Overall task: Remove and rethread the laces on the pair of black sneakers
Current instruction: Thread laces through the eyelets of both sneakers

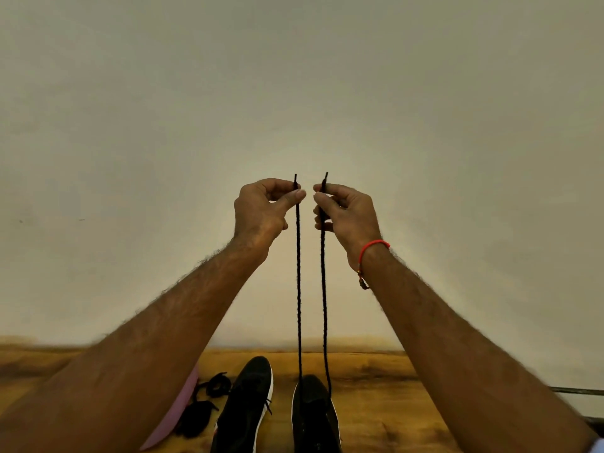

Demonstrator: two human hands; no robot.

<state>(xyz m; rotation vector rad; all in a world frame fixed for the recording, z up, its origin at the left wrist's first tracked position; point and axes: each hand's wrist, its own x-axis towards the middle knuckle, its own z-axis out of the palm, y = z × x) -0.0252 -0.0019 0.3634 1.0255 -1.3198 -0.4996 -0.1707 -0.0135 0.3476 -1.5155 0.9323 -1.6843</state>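
Two black sneakers lie side by side on the wooden desk (376,403), toes pointing away. The right sneaker (313,416) has its black lace (298,289) drawn straight up in two taut strands. The left sneaker (245,407) stands laceless beside a loose black lace (204,407) in a heap.

A plain pale wall (294,76) is filling the space behind and above the fingers. Far below them, a wooden tabletop (376,387) is lying, and a pink flat object (176,416) is resting down-left on it.
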